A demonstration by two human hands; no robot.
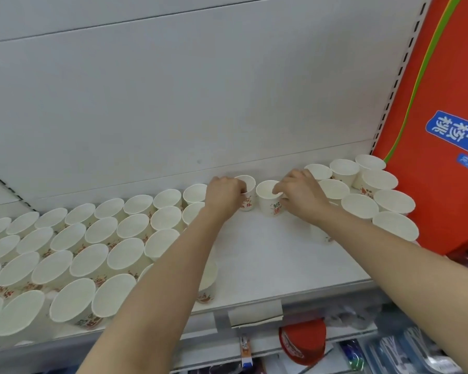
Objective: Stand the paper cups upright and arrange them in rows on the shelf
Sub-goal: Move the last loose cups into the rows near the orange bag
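Observation:
White paper cups with red print stand upright on a white shelf [268,255]. My left hand [223,197] grips one upright cup [248,193] by its rim near the back wall. Beside it, my right hand [299,194] pinches the rim of a second upright cup [268,199]. Both cups stand on the shelf, close together in the gap between two groups. Several rows of cups [92,247] fill the left side. A smaller group of cups [373,193] stands at the right. Under my right forearm a cup [320,234] is partly hidden.
An orange banner [438,109] with a blue label hangs at the right edge of the shelf. The white back wall rises right behind the cups. Below the shelf front are a price tag holder [254,311], a red lidded item [303,341] and packaged goods.

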